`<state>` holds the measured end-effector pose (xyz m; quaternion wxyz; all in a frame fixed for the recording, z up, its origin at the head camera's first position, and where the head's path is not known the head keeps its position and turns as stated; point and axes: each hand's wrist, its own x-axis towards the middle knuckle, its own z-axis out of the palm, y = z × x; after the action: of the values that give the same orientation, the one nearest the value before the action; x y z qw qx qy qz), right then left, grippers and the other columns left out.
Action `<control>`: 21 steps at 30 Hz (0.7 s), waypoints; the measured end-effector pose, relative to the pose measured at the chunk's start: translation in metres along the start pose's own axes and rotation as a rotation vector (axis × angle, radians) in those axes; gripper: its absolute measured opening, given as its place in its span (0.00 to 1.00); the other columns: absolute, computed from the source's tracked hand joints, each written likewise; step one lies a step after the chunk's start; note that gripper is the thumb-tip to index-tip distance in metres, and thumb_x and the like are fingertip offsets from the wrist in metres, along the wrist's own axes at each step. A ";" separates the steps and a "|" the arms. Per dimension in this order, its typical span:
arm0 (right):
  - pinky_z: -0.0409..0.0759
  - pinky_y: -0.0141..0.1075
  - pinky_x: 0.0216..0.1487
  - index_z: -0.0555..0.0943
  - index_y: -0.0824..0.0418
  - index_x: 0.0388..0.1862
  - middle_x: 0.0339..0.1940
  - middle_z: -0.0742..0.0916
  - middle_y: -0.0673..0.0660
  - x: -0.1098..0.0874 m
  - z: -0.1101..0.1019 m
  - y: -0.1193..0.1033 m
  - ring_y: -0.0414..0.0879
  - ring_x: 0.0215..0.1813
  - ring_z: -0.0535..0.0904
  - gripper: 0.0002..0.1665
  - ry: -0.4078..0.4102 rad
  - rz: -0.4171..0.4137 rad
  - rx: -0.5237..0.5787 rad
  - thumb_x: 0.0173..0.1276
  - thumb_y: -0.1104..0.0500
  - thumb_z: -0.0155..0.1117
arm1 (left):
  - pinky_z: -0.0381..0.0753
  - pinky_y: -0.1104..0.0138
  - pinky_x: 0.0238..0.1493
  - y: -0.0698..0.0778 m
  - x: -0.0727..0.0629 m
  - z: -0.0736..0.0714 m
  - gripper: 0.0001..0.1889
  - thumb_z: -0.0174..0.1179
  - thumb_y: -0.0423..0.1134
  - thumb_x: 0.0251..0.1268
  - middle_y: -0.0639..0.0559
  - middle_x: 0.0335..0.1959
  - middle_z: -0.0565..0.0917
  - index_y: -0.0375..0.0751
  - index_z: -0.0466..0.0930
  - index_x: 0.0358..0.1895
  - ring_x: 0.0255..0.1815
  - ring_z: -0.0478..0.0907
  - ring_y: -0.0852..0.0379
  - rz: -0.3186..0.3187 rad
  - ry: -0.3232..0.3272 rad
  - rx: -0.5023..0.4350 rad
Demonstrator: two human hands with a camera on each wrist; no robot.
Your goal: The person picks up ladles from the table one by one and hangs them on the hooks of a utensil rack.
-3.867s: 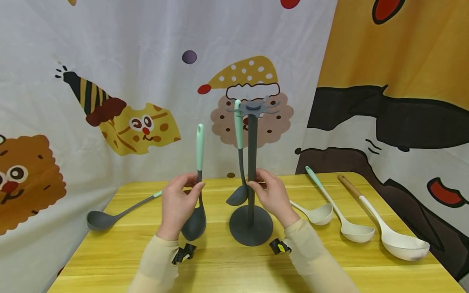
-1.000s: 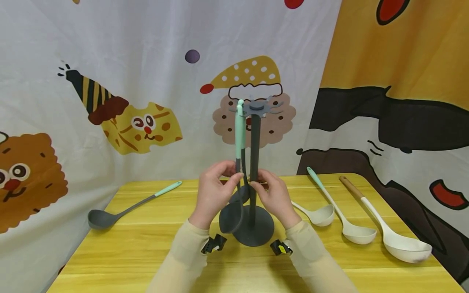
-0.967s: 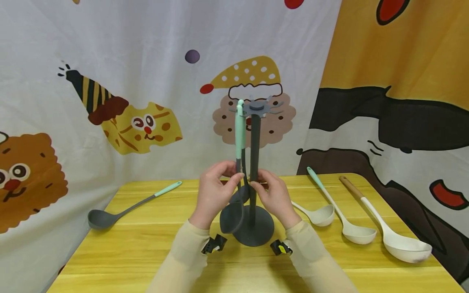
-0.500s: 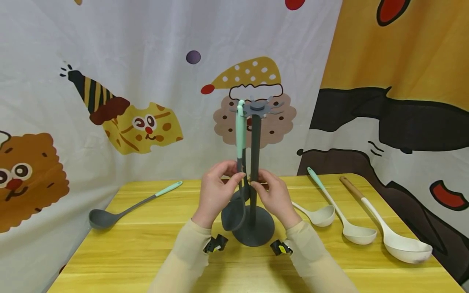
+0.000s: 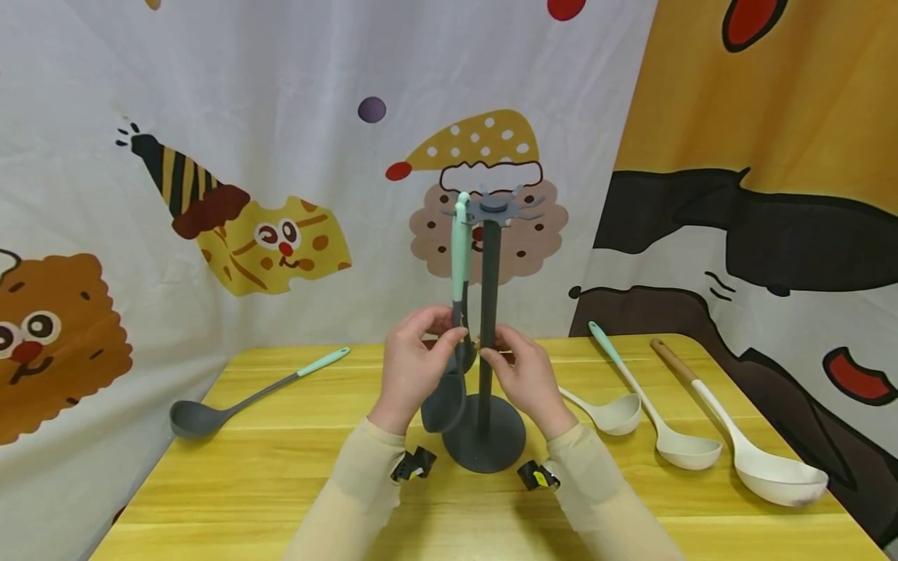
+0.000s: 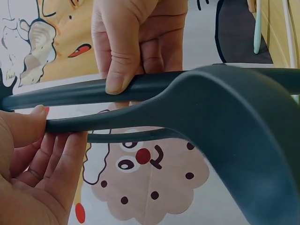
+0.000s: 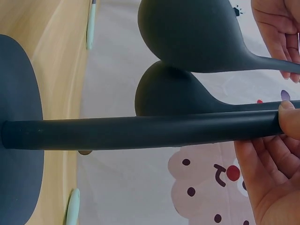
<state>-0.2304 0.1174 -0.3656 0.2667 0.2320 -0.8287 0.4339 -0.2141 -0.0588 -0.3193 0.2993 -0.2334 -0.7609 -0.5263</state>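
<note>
My left hand (image 5: 417, 370) pinches the stem of a dark grey ladle (image 5: 443, 407) with a mint handle. It stands upright, bowl down, left of a dark utensil stand (image 5: 489, 296), its handle top by the stand's hooked crown (image 5: 494, 207). Whether its hole is over a hook is too small to tell. Behind it hangs a second grey ladle (image 7: 171, 91), mostly covered in the head view. My right hand (image 5: 525, 378) grips the stand's pole between thumb and fingers. In the left wrist view, the held ladle's bowl (image 6: 225, 108) looms in front.
A grey ladle (image 5: 199, 419) with a mint handle lies on the wooden table (image 5: 231, 483) at left. To the right lie a small white ladle (image 5: 616, 415), a mint-handled white ladle (image 5: 687, 450) and a larger wooden-handled white ladle (image 5: 779, 477). A printed curtain (image 5: 281, 78) hangs behind.
My left hand has carried the upright ladle rightward to the stand, beside the hanging one. Over the last half second its bowl rises slightly and shifts left. My right hand stays on the pole.
</note>
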 end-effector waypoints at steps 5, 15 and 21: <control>0.85 0.47 0.42 0.82 0.63 0.51 0.42 0.86 0.58 0.000 0.000 0.001 0.52 0.44 0.83 0.13 0.000 -0.007 -0.002 0.67 0.67 0.67 | 0.85 0.65 0.34 -0.002 0.000 0.002 0.08 0.69 0.31 0.61 0.51 0.35 0.84 0.36 0.86 0.42 0.36 0.81 0.57 0.012 0.008 -0.009; 0.84 0.48 0.43 0.81 0.64 0.53 0.44 0.86 0.59 0.001 -0.001 -0.001 0.53 0.46 0.83 0.15 -0.014 0.020 0.008 0.68 0.66 0.66 | 0.85 0.64 0.36 -0.005 -0.002 0.000 0.09 0.69 0.31 0.61 0.51 0.36 0.85 0.37 0.85 0.45 0.38 0.82 0.57 0.021 -0.008 -0.014; 0.84 0.48 0.43 0.82 0.63 0.51 0.43 0.86 0.58 0.001 0.000 0.001 0.52 0.45 0.83 0.14 -0.012 0.018 -0.001 0.67 0.66 0.67 | 0.85 0.63 0.41 -0.007 -0.006 -0.005 0.14 0.69 0.32 0.62 0.50 0.39 0.85 0.38 0.85 0.51 0.40 0.83 0.57 0.001 -0.027 0.006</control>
<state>-0.2314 0.1177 -0.3656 0.2581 0.2270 -0.8325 0.4345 -0.2128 -0.0661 -0.3269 0.2899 -0.2401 -0.7664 -0.5205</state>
